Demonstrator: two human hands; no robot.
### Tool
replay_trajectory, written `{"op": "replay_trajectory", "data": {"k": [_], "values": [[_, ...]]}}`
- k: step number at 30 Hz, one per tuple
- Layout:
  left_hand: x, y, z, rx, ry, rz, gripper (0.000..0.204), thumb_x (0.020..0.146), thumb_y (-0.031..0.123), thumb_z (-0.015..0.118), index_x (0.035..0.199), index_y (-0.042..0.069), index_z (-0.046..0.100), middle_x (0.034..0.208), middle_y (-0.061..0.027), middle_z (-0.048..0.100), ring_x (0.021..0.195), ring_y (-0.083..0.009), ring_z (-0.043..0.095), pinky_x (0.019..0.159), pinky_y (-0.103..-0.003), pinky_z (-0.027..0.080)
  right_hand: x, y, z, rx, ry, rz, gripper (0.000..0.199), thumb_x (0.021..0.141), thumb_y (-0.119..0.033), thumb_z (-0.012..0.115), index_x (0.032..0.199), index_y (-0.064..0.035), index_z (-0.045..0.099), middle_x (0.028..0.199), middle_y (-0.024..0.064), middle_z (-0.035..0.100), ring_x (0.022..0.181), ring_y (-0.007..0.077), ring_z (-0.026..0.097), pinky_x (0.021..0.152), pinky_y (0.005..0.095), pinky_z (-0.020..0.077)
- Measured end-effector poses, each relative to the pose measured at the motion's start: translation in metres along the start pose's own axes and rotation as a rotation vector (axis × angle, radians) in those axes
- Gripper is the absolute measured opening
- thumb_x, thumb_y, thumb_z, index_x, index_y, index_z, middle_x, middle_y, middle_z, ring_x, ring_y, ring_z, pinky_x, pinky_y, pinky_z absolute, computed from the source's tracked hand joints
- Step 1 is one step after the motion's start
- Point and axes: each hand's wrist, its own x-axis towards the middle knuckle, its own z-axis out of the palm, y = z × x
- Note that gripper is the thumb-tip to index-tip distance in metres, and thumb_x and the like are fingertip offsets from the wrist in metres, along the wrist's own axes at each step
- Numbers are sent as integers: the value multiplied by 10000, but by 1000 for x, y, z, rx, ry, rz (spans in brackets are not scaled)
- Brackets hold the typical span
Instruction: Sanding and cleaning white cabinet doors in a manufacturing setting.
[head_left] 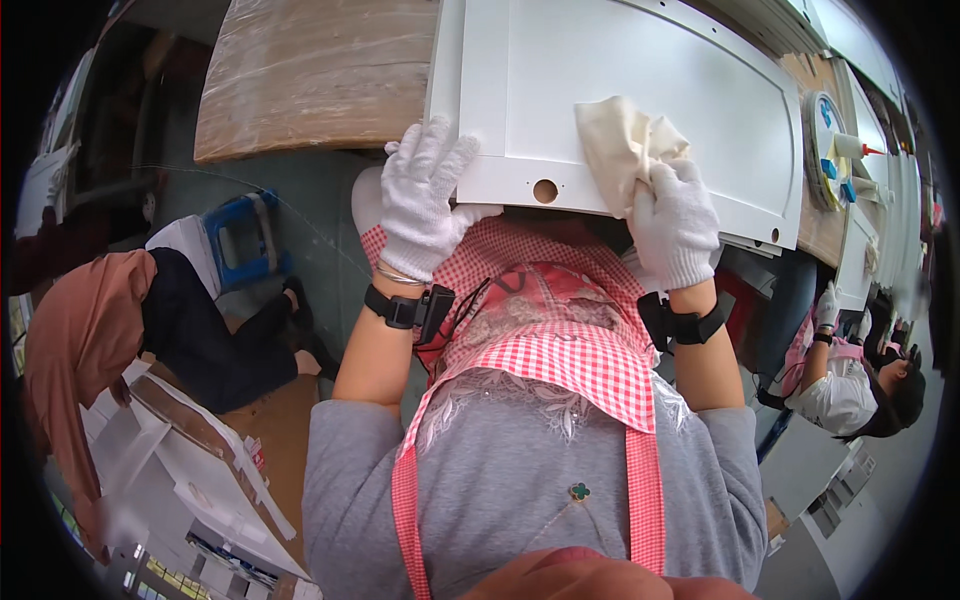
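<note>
A white framed panel [640, 110], like a cabinet door, lies flat in front of me with a round hole close to its near edge. My gloved left hand [425, 195] rests on the panel's near left corner, fingers stretched out and apart. In my gloved right hand [677, 220] is a cream cloth [625, 145], bunched and pressed on the panel's surface near the front edge. Beneath this panel, the edges of other white boards show at the left and the near right.
Left of the panel is a plastic-wrapped wooden board [315, 80]. On the right stand a round tray [826, 150] and a white bottle with a red tip [855, 147]. A blue stool [240, 240] and a seated person [95, 340] are at left; another gloved person [850, 385] works at right.
</note>
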Motion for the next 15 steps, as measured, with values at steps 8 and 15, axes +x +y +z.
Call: {"op": "replay_trajectory", "data": {"k": [8, 15], "values": [[1, 4, -9, 128, -93, -113, 971, 659, 582, 906, 1463, 114, 629, 1529, -166, 579, 1398, -434, 539, 1177, -575, 420, 26, -62, 46, 222, -85, -229, 211, 941, -221, 692, 1104, -97, 744, 1074, 167, 678, 1009, 366, 689, 817, 456, 569], [23, 42, -40, 293, -141, -30, 782, 759, 601, 836, 1312, 65, 702, 1469, -172, 591, 1418, -395, 483, 1215, -627, 326, 47, 152, -51, -338, 15, 430, 224, 993, -207, 611, 1136, -74, 721, 1125, 242, 685, 1018, 424, 675, 882, 506, 536]]}}
